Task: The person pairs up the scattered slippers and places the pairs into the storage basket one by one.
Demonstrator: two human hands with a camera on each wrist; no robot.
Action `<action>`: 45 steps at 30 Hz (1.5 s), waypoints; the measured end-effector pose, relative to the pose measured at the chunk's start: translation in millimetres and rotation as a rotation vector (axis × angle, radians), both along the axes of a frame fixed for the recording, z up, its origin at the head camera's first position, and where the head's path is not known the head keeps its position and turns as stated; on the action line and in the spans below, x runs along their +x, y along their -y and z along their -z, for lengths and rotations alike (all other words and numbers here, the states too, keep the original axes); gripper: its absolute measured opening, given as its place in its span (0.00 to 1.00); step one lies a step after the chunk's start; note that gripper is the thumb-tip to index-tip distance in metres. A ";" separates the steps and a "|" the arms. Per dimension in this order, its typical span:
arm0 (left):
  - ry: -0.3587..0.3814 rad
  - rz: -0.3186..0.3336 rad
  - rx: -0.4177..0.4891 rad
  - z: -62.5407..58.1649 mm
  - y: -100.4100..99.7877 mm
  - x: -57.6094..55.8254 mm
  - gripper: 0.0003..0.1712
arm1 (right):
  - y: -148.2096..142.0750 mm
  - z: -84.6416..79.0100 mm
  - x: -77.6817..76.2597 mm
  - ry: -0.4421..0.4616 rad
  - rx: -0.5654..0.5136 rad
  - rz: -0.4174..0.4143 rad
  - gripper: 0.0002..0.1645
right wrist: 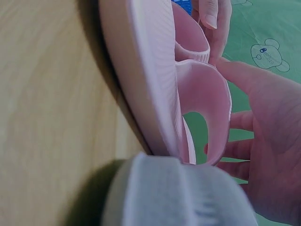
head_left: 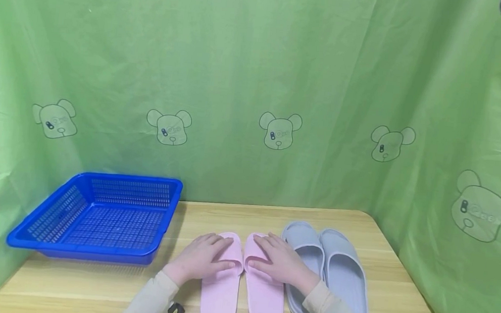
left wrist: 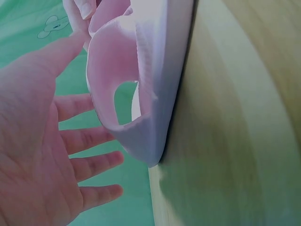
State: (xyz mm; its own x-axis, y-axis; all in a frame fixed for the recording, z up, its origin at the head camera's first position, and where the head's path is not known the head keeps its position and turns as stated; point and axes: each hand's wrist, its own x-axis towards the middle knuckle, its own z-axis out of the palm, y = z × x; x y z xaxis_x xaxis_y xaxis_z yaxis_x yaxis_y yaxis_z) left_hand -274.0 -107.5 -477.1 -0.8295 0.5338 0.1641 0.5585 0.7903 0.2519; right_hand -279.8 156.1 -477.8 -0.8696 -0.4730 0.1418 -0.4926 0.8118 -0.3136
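Two pink slippers lie side by side on the wooden table, the left one (head_left: pixel 219 303) and the right one (head_left: pixel 264 304), with their toes pointing away from me. My left hand (head_left: pixel 199 257) rests on the strap of the left slipper, its fingers nearly straight. In the left wrist view, the left hand (left wrist: pixel 42 146) has spread fingers against the outside of the pink strap (left wrist: pixel 110 61). The right slipper's strap is touched from above by my right hand (head_left: pixel 280 262). From the right wrist view, the right hand's (right wrist: pixel 277 136) fingers reach along the strap (right wrist: pixel 207 89) without curling round it.
A pair of grey slippers (head_left: pixel 346 289) stands just right of the pink pair, partly behind my right forearm. At the back left sits a blue plastic basket (head_left: pixel 152 257) with perforated walls. Green patterned curtain (head_left: pixel 275 178) hangs behind and at both sides of the table (head_left: pixel 402 309).
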 end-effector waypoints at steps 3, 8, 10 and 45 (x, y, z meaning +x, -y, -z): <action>-0.017 0.003 0.006 -0.3 0.1 0.6 0.42 | 0.3 -0.2 0.3 -0.002 -0.012 -0.003 0.46; -0.010 -0.010 0.005 -0.3 0.6 0.1 0.42 | -0.1 1.3 -0.7 -0.018 -0.025 -0.009 0.44; -0.005 -0.015 0.005 -0.3 1.0 -0.3 0.41 | -0.6 1.7 -1.0 -0.022 -0.036 -0.011 0.44; -0.165 -0.003 0.050 -18.6 7.7 3.5 0.38 | -4.3 -9.9 -0.9 -0.097 -0.158 0.013 0.42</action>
